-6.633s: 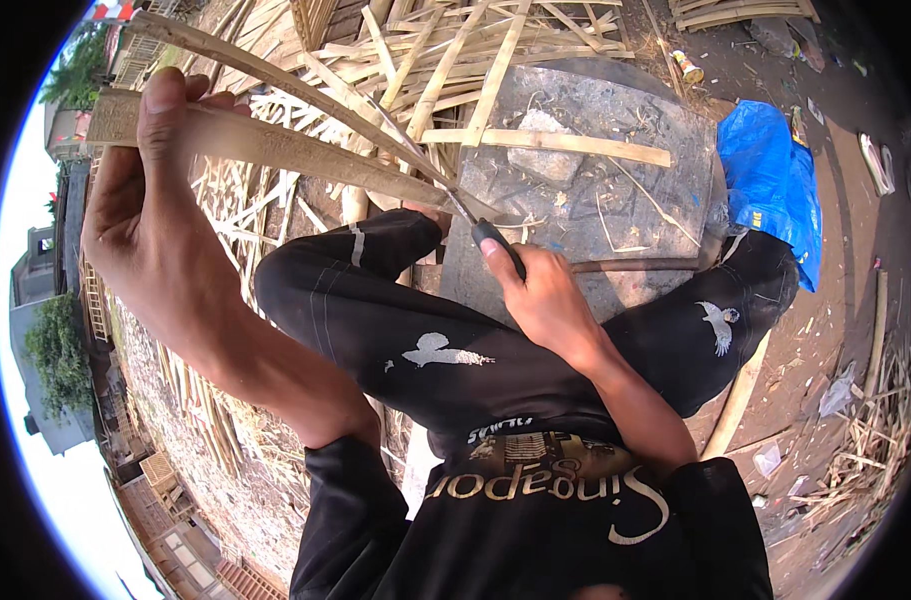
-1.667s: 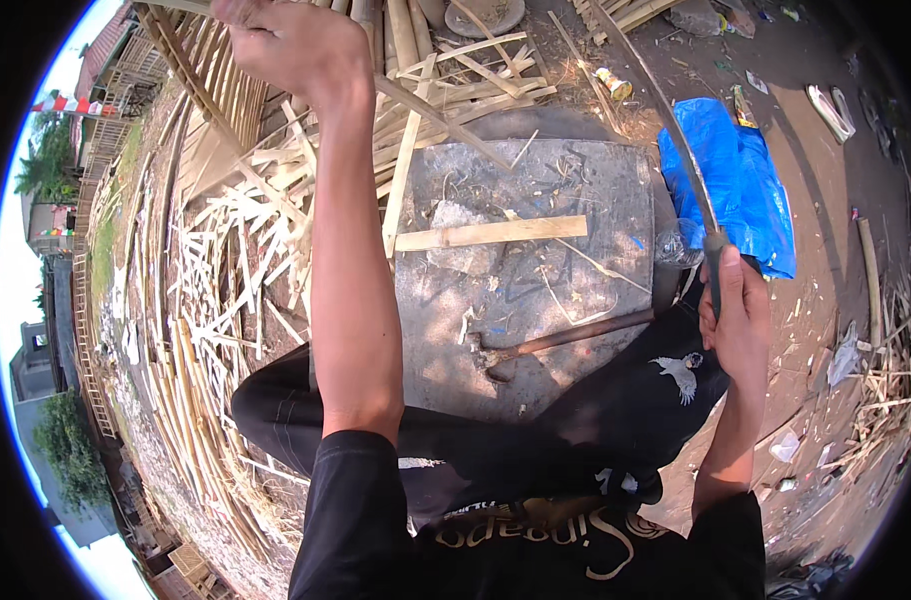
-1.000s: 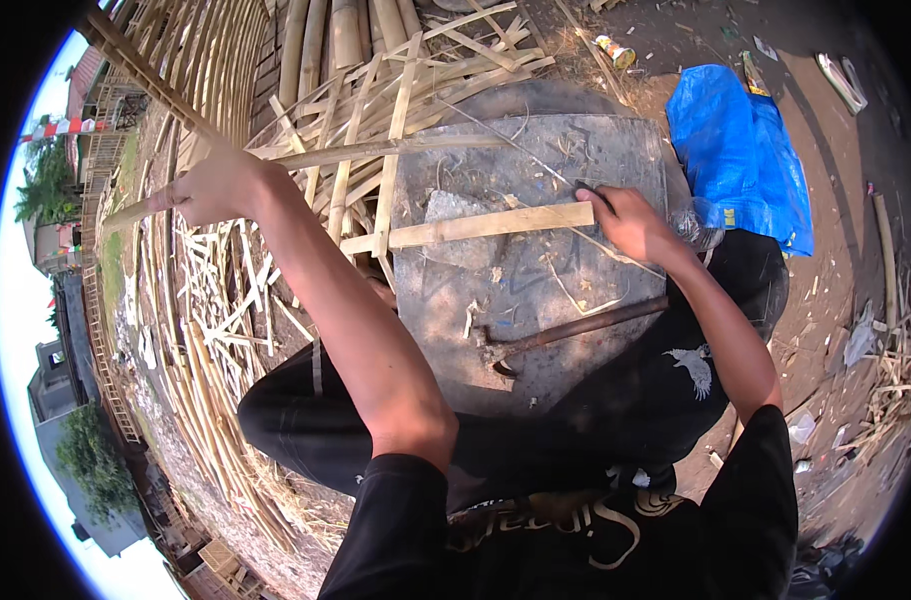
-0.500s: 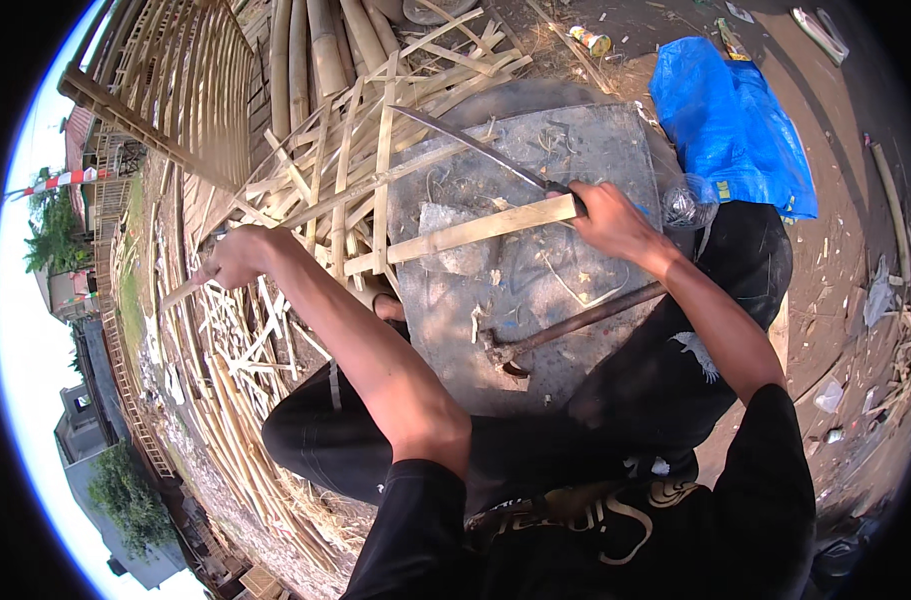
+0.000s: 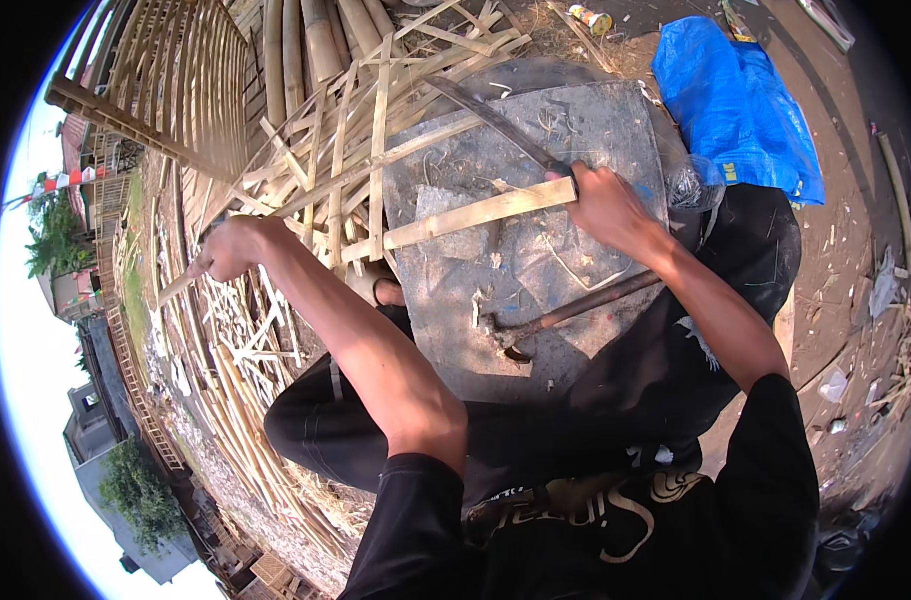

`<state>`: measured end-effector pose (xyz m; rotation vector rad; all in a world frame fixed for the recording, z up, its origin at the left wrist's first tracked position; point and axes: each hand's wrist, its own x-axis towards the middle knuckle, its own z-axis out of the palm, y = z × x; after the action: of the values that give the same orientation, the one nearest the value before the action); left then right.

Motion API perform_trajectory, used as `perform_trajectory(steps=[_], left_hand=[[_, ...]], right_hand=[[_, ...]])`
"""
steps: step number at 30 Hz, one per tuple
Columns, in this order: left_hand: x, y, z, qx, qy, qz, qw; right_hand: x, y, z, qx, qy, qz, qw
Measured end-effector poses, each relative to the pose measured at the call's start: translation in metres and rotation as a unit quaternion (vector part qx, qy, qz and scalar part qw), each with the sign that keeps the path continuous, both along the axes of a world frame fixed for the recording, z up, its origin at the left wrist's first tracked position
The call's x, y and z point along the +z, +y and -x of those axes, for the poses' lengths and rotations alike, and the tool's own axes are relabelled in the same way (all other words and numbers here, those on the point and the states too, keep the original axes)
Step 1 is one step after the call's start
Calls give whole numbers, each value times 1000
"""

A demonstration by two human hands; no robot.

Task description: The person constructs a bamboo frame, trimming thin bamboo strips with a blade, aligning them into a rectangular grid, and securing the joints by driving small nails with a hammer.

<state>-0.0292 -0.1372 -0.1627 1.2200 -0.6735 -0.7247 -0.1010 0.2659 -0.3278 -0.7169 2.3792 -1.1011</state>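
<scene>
- At the centre of the view lies a grey stone slab (image 5: 575, 130), with the person seated behind it, knees drawn up.
- Right hand (image 5: 600, 205), at 1 o'clock, is clenched around the handle of a long curved blade (image 5: 490, 115); the blade lies over the slab.
- Left hand (image 5: 230, 248), at 10 o'clock, is closed on a thin bamboo strip (image 5: 175, 290) among the loose strips.
- A flat bamboo slat (image 5: 475, 213) rests across the slab, touching the right hand.
- A hammer (image 5: 565, 312) lies on the slab, near the knees.
- Judgement: the blade should stay low and pointed away while the left hand draws the strip clear of the tangle.
- Surroundings: outdoor yard, bare earth, bamboo poles (image 5: 320, 40) at 12 o'clock, blue tarpaulin (image 5: 740, 105) at 2 o'clock.
</scene>
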Motion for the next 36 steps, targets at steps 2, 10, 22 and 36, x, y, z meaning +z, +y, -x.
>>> perform_trajectory(steps=[2,10,22,36], left_hand=[[0,-2,1,5,-6,-1,1000],[35,7,-31,-120,83,128,981],[154,18,-157,-657,119,341,662],[85,51,-76,-578,87,55,810]], right_hand=[[9,-8,1,-44,-23,-22,999],[27,-19,4,-5,-3,16,1000],[31,19,20,-26,201,-189,961],[138,-85,-140,213,-28,67,974]])
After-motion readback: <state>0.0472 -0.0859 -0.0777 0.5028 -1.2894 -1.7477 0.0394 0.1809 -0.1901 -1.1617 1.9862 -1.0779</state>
